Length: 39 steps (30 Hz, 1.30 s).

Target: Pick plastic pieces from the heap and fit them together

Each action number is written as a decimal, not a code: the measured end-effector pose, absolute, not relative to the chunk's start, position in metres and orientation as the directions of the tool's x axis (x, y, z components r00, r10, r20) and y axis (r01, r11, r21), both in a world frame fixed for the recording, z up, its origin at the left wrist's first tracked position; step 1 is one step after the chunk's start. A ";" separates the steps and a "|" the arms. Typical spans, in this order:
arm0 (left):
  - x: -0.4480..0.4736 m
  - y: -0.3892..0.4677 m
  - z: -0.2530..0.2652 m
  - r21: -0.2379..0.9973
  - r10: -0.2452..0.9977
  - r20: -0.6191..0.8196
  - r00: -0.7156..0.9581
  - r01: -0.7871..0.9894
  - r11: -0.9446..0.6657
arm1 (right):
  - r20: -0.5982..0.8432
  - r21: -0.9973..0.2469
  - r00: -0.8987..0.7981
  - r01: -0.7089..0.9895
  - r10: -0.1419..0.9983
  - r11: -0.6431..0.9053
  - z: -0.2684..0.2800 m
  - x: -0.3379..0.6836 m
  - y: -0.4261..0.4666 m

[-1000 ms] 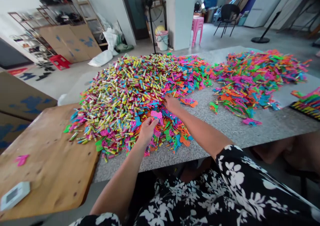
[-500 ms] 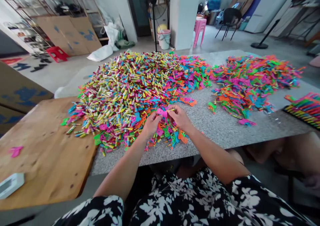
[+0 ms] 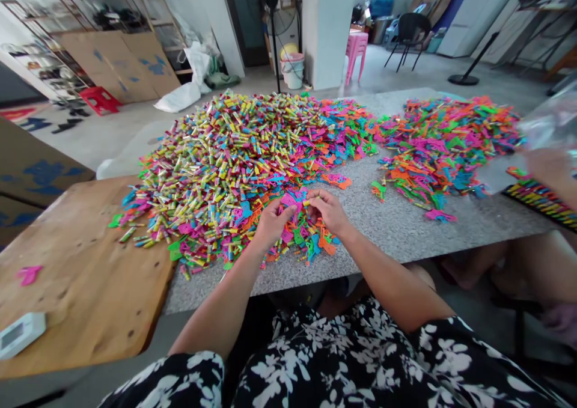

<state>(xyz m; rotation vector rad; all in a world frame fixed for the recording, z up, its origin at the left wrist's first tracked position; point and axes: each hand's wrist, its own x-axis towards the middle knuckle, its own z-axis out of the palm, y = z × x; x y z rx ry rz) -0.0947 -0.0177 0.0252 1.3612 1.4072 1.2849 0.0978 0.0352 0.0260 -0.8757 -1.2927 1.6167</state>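
My left hand (image 3: 272, 223) pinches a flat pink plastic toy piece (image 3: 288, 200) with a lattice pattern, in the middle of the head view. Close beside it, my right hand (image 3: 329, 210) has its fingers closed on a small yellow tube (image 3: 310, 202), whose end points toward the pink piece. Whether tube and piece touch is too small to tell. Under and behind both hands spreads a big pile of small yellow, red and blue tubes (image 3: 225, 143), mixed with flat plastic pieces in pink, orange, green and blue.
A second pile of coloured plastic pieces (image 3: 451, 137) lies right on the speckled table (image 3: 374, 234). At the far right are a black tray (image 3: 541, 207) of colourful items and another person's hand (image 3: 547, 167) with clear plastic. A wooden board (image 3: 90, 276) at left bears a white device (image 3: 22, 334).
At the far right, the other person's hand has come into view with clear plastic over the tray. My hands stay nearly in place, still close together; the view shifts slightly.
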 end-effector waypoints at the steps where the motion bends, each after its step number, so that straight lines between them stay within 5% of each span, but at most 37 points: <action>1: -0.094 -0.018 0.026 0.976 0.987 0.107 -0.120 0.201 -0.081 | -0.007 -0.974 -0.385 -0.206 0.923 -0.094 0.024 0.099 0.036; 14: -0.087 -0.024 0.039 0.894 0.986 0.162 -0.034 0.428 -0.132 | -0.029 -0.969 -0.438 -0.207 0.898 -0.133 0.027 0.107 0.037; 39: -0.085 -0.022 0.045 0.950 0.997 0.048 0.062 0.306 -0.064 | 0.117 -0.988 -0.553 -0.149 0.825 0.040 0.027 0.136 0.039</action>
